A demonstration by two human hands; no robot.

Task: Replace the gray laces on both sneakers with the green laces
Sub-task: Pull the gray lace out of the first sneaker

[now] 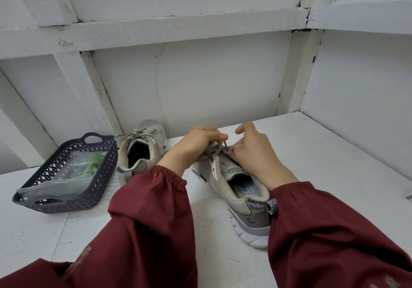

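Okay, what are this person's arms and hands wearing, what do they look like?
Loose maroon long sleeves: the left sleeve and right sleeve end in gathered elastic cuffs, with faint pale print on the forearms. The left hand and right hand are ungloved; orange nail polish shows.

Green laces [93, 165] lie blurred inside their bag [64, 176].

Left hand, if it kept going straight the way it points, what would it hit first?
Likely the right hand, just ahead past the lace that the left hand pinches; depth is unclear, and if it missed, the wall.
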